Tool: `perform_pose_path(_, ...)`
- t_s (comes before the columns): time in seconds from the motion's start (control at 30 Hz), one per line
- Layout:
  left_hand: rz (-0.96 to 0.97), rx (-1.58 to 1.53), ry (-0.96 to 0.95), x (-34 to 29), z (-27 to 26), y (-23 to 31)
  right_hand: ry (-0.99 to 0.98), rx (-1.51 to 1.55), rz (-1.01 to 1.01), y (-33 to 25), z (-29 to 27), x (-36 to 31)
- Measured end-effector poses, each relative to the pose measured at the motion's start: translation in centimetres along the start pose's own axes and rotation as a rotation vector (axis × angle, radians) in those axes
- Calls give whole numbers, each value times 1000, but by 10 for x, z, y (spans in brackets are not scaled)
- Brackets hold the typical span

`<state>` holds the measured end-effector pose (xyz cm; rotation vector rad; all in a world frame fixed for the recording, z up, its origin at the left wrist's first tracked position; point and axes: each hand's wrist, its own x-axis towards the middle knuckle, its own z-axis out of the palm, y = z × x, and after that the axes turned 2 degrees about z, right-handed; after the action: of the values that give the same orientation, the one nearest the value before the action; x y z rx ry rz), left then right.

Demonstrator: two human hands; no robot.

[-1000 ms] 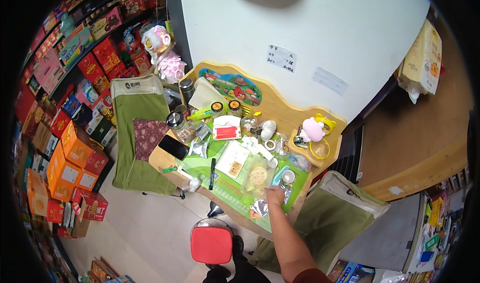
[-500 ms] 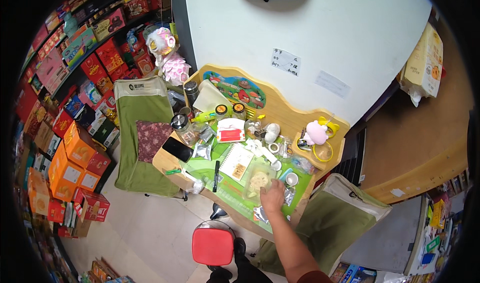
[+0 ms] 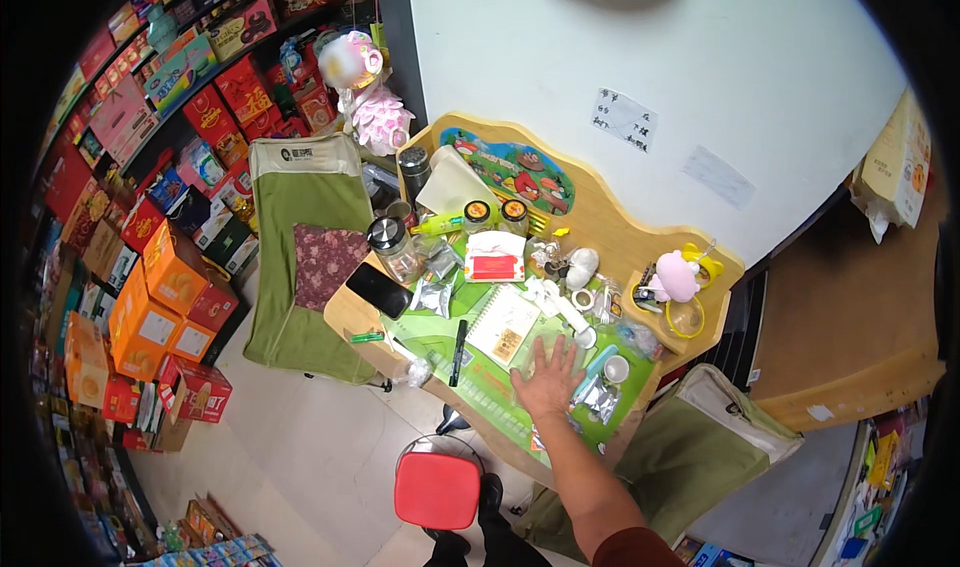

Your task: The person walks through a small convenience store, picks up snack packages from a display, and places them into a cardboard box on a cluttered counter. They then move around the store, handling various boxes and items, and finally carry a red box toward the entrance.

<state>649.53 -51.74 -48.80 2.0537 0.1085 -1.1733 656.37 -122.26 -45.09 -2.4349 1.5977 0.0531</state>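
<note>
My right hand (image 3: 548, 379) is palm down over the green tabletop (image 3: 500, 402), fingers spread and nothing gripped. Beneath it a pale translucent edge (image 3: 558, 329) shows near the fingertips; what lies there is mostly hidden. Left of the hand is an open spiral notebook (image 3: 505, 325), with a black pen (image 3: 459, 353) beyond it. Close to the right side sit a light blue case (image 3: 594, 374), a small white cup (image 3: 616, 369) and a crumpled silver packet (image 3: 601, 403). My left hand is out of view.
Jars (image 3: 395, 251), a black phone (image 3: 378, 290) and a tissue pack (image 3: 495, 259) crowd the desk's left and back. Green folding chairs (image 3: 310, 197) flank it. A red stool (image 3: 436, 490) stands in front, and stacked orange boxes (image 3: 150, 332) are at the left.
My right hand has gone from bent fingers at the edge of a clear plastic container of pale slices to spread flat over that spot. The container is now largely out of sight. The view has shifted.
</note>
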Motion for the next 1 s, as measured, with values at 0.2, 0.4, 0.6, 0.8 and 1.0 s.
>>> perform_pose_path(0.2, -209, -193, 68, 19, 6, 14, 24, 28, -15, 0, 4, 2)
perform_pose_path(0.4, -148, -227, 64, 20, -2, 21, 87, 27, -23, 9, 8, 13)
perform_pose_path(0.6, -216, -223, 42, 17, -8, 8, 114, 50, -8, 13, 7, 22)
perform_pose_path(0.8, -152, -133, 11, 24, -13, 17, 252, 214, -98, 37, 4, 8)
perform_pose_path(1.0, -163, -216, 12, 34, -16, 32, 438, 239, 51, 110, -3, 9)
